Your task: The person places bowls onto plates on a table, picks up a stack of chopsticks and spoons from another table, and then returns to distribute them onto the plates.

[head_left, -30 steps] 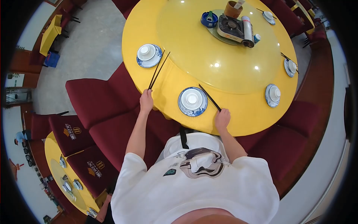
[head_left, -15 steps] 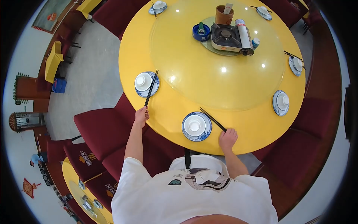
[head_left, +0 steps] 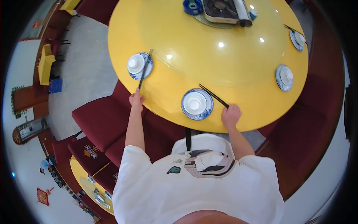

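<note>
My left hand (head_left: pixel 137 100) is at the near-left edge of the round yellow table (head_left: pixel 164 108), closed around the near end of black chopsticks (head_left: pixel 143 74). Their far ends lie across the right side of a blue-and-white plate (head_left: pixel 148 68) that bears a white bowl and cup (head_left: pixel 135 64). My right hand (head_left: pixel 231 115) rests on the table's near side, its fingers wrapped over the lower end of another pair of black chopsticks (head_left: pixel 214 96). Left of that pair, a second blue-patterned plate (head_left: pixel 185 110) holds a white bowl and cup (head_left: pixel 195 103).
Farther back stand a portable gas stove (head_left: pixel 220 11) with a white canister and a blue ashtray (head_left: pixel 192 6). Two more place settings (head_left: pixel 285 77) line the right side. Dark red chairs (head_left: pixel 100 119) surround the table. A person (head_left: pixel 46 164) is at the far left.
The view has tilted, so the table and dishes appear higher. My left hand and its chopsticks have shifted slightly left relative to the plate. My right hand keeps its hold on the other pair.
</note>
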{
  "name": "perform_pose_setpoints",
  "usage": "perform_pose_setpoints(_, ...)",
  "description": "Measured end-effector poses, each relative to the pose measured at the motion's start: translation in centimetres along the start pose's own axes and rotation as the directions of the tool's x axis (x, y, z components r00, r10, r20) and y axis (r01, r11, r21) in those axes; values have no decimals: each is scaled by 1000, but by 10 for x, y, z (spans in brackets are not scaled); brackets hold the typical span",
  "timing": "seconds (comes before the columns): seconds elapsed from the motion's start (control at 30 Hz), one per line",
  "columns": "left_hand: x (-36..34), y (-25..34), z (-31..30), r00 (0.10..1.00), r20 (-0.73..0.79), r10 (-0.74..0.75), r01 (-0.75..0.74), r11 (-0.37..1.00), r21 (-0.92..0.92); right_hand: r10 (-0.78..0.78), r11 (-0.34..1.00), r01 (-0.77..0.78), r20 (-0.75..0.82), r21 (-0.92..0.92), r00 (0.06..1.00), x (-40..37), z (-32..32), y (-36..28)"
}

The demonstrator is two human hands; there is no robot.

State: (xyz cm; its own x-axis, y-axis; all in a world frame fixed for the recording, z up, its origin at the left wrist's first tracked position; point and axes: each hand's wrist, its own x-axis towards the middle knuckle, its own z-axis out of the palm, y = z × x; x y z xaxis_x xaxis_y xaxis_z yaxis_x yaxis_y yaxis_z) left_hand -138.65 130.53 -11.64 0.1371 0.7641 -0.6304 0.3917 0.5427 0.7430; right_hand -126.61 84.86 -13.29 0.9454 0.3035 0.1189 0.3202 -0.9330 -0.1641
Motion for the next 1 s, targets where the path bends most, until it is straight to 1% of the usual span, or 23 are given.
perform_pose_setpoints(0.03,-6,-7,-3,997,-71,37,-32,997,74,-6,1000,6,-13,-14,1000,0,1,1)
perform_pose_setpoints(0.07,-15,-16,-8,990,-115,75,-62,992,108,-10,1000,9,-27,-26,1000,0,2,2)
perform_pose_setpoints(0.1,-20,-37,-15,993,-100,61,-48,991,125,9,999,-9,-14,-41,1000,-2,1,2)
perform_pose_setpoints(0.13,-21,-63,-22,944,-174,280,-214,922,321,-9,999,8,-32,-35,999,-2,-1,2)
perform_pose_setpoints(0.17,-26,-79,-30,842,-197,502,-349,786,510,-27,999,26,-56,-25,998,0,-1,2)
perform_pose_setpoints(0.23,-73,-99,-29,825,-129,550,-376,705,602,0,1000,0,-15,-21,1000,-3,2,3)
perform_pose_setpoints(0.27,-90,-112,-31,849,-73,523,-385,707,593,3,1000,-3,17,-13,1000,-2,1,5)
perform_pose_setpoints(0.3,-107,-125,-32,869,-20,494,-392,713,581,9,1000,-9,9,-23,1000,-2,-2,8)
perform_pose_setpoints(0.33,-125,-133,-32,871,-13,491,-395,716,576,5,1000,-6,25,10,1000,-4,-5,9)
perform_pose_setpoints(0.37,-142,-139,-33,884,27,467,-402,727,557,1,999,-3,43,46,999,-7,-9,8)
perform_pose_setpoints(0.4,-158,-144,-35,893,69,445,-409,737,538,7,999,-9,41,41,999,-13,-14,7)
perform_pose_setpoints(0.47,-182,-159,-38,912,111,395,-387,739,551,0,997,-10,137,71,991,-25,-29,-1)
perform_pose_setpoints(0.5,-191,-165,-40,921,129,367,-372,732,571,10,998,-19,131,66,991,-30,-33,-8)
perform_pose_setpoints(0.53,-198,-174,-44,919,143,369,-381,730,567,20,994,-38,175,99,984,-36,-36,-15)
perform_pose_setpoints(0.57,-203,-181,-47,933,161,322,-354,740,573,31,989,-61,216,132,976,-41,-39,-22)
perform_pose_setpoints(0.6,-207,-186,-47,945,180,275,-327,746,579,47,990,-74,207,124,977,-44,-40,-28)
perform_pose_setpoints(0.63,-212,-186,-45,941,197,276,-339,744,576,85,974,-143,301,178,950,-46,-42,-34)
perform_pose_setpoints(0.67,-218,-186,-46,948,199,246,-317,750,581,110,950,-214,397,228,911,-49,-43,-40)
perform_pose_setpoints(0.7,-224,-185,-48,956,197,216,-292,755,588,117,949,-220,395,227,911,-52,-41,-45)
perform_pose_setpoints(0.77,-232,-180,-46,962,195,194,-273,755,597,99,918,-285,535,275,839,-54,-38,-54)
perform_pose_setpoints(0.8,-235,-177,-46,967,188,170,-250,756,605,76,911,-291,574,293,816,-53,-39,-59)
perform_pose_setpoints(0.93,-242,-169,-41,968,199,156,-245,769,591,31,876,-294,564,382,825,-54,-35,-73)
perform_pose_setpoints(1.0,-245,-164,-38,946,251,205,-311,790,528,-11,856,-250,498,453,867,-55,-29,-77)
